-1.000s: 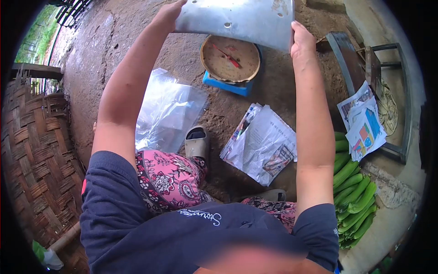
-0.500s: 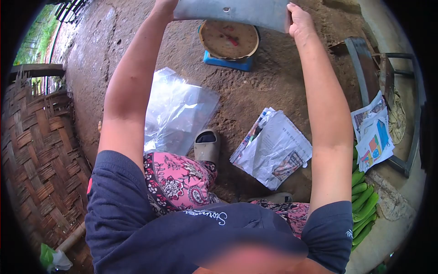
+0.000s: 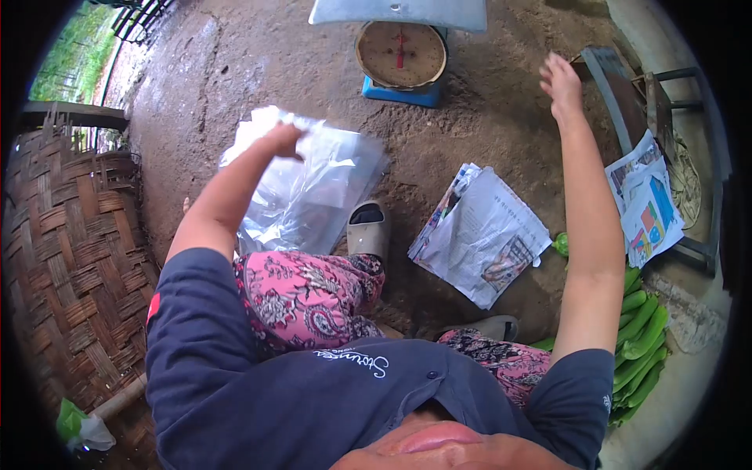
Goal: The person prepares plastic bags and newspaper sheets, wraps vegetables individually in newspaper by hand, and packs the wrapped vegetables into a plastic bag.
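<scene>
My left hand hangs over a pile of clear plastic bags on the ground, thumb apart from the fingers, nothing held. Off to the right, my right hand is raised over the bare floor with loosely bent fingers, also without anything in it. Between and beyond the hands stands a blue dial scale with a worn round face and a red pointer. Its grey metal pan rests on top, cut off by the upper edge of the view.
A stack of newspaper sheets lies on the floor before my feet. Long green vegetables are heaped at the right, below a metal-framed seat with printed papers on it. A woven bamboo panel fills the left side.
Both hands have let go of the scale pan, which now sits on the scale. My left hand has come back over the plastic bags; my right has moved out to the right.
</scene>
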The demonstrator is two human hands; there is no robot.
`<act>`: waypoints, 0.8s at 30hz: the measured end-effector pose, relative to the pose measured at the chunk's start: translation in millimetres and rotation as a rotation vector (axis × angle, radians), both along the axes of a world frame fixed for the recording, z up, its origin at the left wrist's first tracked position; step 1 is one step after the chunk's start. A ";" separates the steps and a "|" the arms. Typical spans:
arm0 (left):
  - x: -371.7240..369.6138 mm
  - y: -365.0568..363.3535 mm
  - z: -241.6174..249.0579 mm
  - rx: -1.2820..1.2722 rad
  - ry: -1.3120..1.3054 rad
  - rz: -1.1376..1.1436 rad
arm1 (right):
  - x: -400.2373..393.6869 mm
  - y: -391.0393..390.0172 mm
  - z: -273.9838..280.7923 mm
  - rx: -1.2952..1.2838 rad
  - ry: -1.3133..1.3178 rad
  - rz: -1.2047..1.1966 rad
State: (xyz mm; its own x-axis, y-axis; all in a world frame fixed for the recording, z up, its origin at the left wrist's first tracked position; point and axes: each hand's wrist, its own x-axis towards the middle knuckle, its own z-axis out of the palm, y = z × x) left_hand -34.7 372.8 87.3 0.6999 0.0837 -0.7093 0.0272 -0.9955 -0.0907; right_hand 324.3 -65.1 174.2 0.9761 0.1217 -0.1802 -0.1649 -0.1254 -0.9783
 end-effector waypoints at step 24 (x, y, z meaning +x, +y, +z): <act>44.6 -243.4 443.9 -0.702 -0.270 -0.318 | -269.1 38.7 222.3 0.024 -0.902 0.769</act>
